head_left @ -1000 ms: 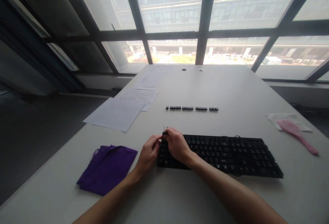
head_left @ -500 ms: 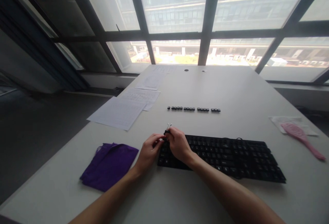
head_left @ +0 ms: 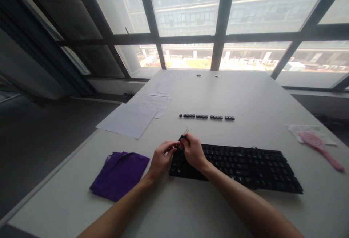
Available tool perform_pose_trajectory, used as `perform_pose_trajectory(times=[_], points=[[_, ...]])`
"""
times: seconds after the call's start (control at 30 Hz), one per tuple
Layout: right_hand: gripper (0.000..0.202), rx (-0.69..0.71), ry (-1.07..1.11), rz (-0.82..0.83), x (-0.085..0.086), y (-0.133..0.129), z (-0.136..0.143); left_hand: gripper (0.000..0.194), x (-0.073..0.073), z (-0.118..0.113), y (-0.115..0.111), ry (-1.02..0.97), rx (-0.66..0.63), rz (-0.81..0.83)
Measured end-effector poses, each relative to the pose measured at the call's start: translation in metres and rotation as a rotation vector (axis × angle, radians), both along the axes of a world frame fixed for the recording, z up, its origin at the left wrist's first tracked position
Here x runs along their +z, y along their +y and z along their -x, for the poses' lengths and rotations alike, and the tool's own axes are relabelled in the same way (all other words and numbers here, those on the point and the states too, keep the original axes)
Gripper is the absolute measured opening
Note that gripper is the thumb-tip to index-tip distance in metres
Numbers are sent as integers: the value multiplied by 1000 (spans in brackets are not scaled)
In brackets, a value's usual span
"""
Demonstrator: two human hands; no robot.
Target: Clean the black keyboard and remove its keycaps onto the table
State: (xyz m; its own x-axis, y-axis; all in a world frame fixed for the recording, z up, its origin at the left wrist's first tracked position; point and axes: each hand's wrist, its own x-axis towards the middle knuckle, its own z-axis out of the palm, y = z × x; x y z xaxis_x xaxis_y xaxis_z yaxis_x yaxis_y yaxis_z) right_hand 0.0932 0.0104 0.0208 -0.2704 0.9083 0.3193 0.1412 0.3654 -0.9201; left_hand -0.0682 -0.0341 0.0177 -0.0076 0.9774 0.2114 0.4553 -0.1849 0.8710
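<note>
A black keyboard [head_left: 245, 165] lies on the white table, with my hands over its upper left corner. My right hand [head_left: 195, 152] is closed on a keycap puller [head_left: 183, 137], whose thin wire prongs point up and away from the keys. My left hand [head_left: 161, 158] meets it from the left, fingertips and thumb pinched together beside the puller. What sits in that pinch is too small to make out. Beyond the keyboard, several loose black keycaps [head_left: 202, 116] stand in a row of small groups.
Left of my left forearm lies a folded purple cloth [head_left: 120, 176]. Printed paper sheets [head_left: 128, 119] spread along the table's left side. At the right, a pink hairbrush [head_left: 317, 143] rests partly on a clear plastic bag [head_left: 296, 130]. Windows [head_left: 188, 8] rise behind the table.
Both hands have shifted slightly right. The puller has tilted, its prongs now leaning further right. The whole view has moved a little; the keycap row and cloth stay put on the table.
</note>
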Motion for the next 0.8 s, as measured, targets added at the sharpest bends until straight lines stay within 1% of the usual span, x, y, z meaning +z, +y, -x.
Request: perform_pose_trajectory(times=[0.17, 0.33, 0.47, 0.6, 0.7, 0.77, 0.8], points=[[20, 2, 3, -93, 1, -2, 0, 22, 1, -2, 1, 25, 13, -52], [20, 17, 39, -84, 2, -2, -1, 23, -4, 2, 0, -16, -16, -93], [20, 76, 49, -96, 4, -4, -2, 25, -8, 2, -1, -80, -11, -84], [23, 121, 37, -146, 5, -7, -1, 26, -4, -1, -3, -73, 6, -79], [23, 46, 18, -131, 5, -8, 0, 33, -2, -2, -5, -53, 23, -104], [22, -23, 13, -81, 4, -8, 0, 40, -3, -1, -6, -44, 33, -130], [21, -39, 13, -53, 3, -8, 0, 41, -3, -1, -6, -30, 38, -143]])
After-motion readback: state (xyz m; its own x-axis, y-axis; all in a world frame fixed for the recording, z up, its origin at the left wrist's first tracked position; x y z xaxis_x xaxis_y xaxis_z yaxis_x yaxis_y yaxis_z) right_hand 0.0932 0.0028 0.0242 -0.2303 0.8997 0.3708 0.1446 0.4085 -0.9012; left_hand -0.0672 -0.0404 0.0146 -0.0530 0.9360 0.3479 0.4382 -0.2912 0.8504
